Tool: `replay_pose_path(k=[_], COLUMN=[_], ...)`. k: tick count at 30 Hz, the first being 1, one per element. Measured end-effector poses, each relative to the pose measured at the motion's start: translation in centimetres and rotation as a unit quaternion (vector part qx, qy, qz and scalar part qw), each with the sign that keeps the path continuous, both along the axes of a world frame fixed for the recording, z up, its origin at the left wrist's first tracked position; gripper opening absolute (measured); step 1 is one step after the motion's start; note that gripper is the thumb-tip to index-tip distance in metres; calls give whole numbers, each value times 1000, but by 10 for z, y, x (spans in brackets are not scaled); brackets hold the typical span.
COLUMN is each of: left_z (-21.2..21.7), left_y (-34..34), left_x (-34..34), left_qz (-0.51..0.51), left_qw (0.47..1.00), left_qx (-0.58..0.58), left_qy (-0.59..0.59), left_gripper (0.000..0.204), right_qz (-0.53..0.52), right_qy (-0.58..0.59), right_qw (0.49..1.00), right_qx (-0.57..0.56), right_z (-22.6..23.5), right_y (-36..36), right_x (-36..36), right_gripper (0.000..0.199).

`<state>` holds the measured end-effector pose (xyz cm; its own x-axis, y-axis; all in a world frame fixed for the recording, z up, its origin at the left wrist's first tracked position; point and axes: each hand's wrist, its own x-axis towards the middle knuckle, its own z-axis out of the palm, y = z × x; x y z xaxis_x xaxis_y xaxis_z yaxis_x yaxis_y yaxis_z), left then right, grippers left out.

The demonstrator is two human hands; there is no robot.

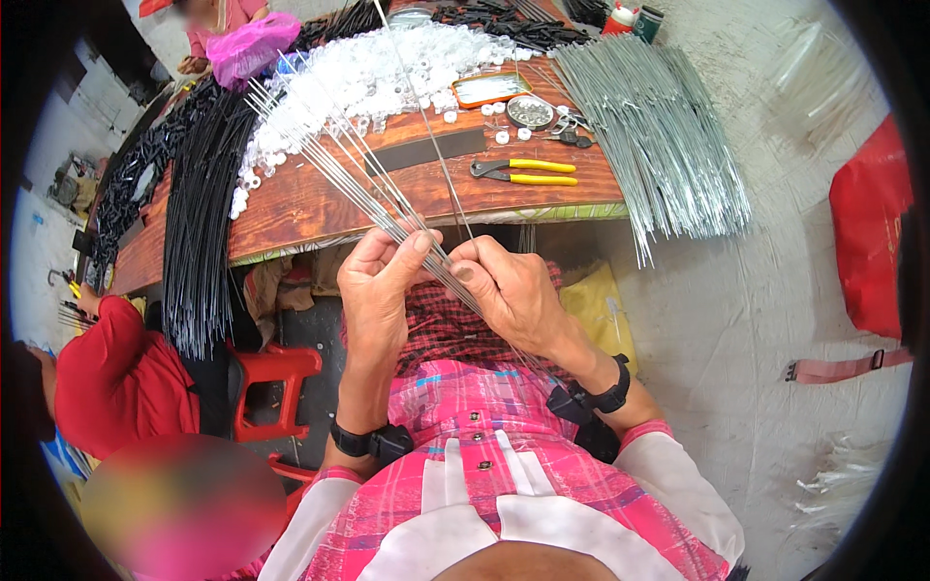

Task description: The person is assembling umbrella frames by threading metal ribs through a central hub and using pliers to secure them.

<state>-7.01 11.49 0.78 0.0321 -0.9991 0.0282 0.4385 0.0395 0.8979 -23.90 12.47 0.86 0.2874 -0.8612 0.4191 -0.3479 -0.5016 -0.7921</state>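
My left hand is closed round a bundle of thin metal rods, which slants from the upper left down toward my lap. Close beside it, my right hand pinches at the same bundle with thumb and fingers. One single rod stands apart from the bundle, rising steeply from my right hand over the table. The fingertips of both hands nearly meet at the rods' lower part. Where the lower rod ends lie against my clothes is hard to make out.
On the wooden table lie yellow-handled pliers, a dark flat bar, a round tin and a heap of white plastic pieces. Silver rods overhang its right edge, black rods its left. People sit at left and far left.
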Motion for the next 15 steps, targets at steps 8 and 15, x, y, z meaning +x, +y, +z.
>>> replay_pose_path(k=[8,15], left_z=[8,-12], left_y=[13,13], left_x=[-7,-12], left_qz=[-11,-27], left_qw=[999,999], left_qx=[-33,-24], left_qy=[-9,-9], left_gripper=[20,19], right_qz=[-17,10], right_qy=[48,57], right_qw=[998,998], right_qx=[-48,-15], right_z=[15,-10], right_y=[20,23], right_x=[-8,-12], right_gripper=[31,33])
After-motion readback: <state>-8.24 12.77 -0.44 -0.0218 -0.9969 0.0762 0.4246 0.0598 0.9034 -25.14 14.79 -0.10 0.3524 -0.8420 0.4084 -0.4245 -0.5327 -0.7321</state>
